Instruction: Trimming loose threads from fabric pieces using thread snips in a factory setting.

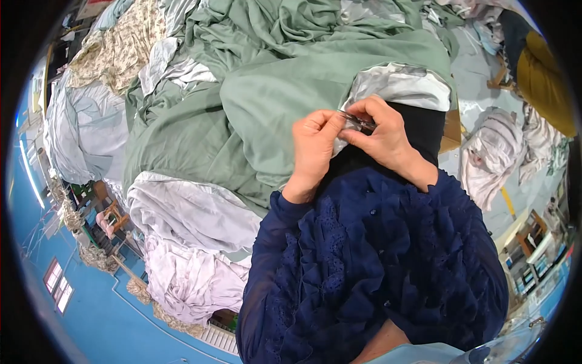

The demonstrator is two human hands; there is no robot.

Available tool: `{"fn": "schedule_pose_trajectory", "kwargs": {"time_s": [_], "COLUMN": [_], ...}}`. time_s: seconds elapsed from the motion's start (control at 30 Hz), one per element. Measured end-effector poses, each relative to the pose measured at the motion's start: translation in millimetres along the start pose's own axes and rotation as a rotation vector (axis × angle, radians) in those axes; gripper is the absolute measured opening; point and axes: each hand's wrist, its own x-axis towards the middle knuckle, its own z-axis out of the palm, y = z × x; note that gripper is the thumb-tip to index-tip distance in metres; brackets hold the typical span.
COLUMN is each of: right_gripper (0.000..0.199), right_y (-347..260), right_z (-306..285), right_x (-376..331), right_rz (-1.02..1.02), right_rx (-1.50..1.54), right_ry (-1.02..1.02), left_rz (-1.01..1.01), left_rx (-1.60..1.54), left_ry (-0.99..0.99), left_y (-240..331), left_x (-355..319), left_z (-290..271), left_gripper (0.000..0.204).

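A large sage-green cloth point(285, 97) with a pale lining point(403, 85) lies heaped before me and reaches my lap. My left hand point(316, 136) pinches the edge of this green cloth between thumb and fingers. Close against it, my right hand point(385, 133) is closed around a small dark metal tool that looks like thread snips point(364, 124). The tool's tip meets the left fingertips at the cloth edge. My fingers hide much of the tool and the bit of fabric between the hands.
Floral cloth point(121, 45) and pale blue-grey cloth point(88, 133) are piled at the left. Pinkish-white fabric point(188, 279) hangs below the green heap. To the right, white bundles point(494, 155) lie on the grey floor point(479, 109), near an olive-yellow cloth point(545, 85).
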Motion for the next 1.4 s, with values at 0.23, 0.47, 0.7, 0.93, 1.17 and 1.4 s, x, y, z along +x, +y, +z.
{"fn": "schedule_pose_trajectory", "kwargs": {"time_s": [0.23,0.47,0.7,0.93,1.17,1.4], "right_gripper": [0.018,0.015,0.012,0.011,0.014,0.011], "right_y": [9.8,14.5,32.7,25.0,34.9,54.9], "right_z": [0.6,-2.2,-13.0,-22.6,-40.6,-99.5], "right_x": [-8.1,-8.0,-13.2,0.0,-6.0,-40.1], "right_rz": [0.015,-0.041,0.004,0.44,0.42,0.418], "right_rx": [-0.066,0.018,0.031,0.827,0.801,0.175], "right_ry": [0.049,0.09,0.224,0.043,0.01,0.292], "left_rz": [0.133,0.135,0.123,0.083,0.082,0.052], "left_rx": [0.133,0.118,0.018,-0.015,-0.011,-0.067], "left_ry": [0.103,0.158,0.159,0.164,0.131,0.14], "left_y": [-17.1,-22.3,-22.9,-20.1,-24.7,-22.5], "left_x": [-2.3,0.4,3.2,5.2,6.5,5.8], "left_z": [7.4,7.0,8.0,9.4,6.8,2.4], "left_gripper": [0.014,0.015,0.016,0.016,0.015,0.014]}}
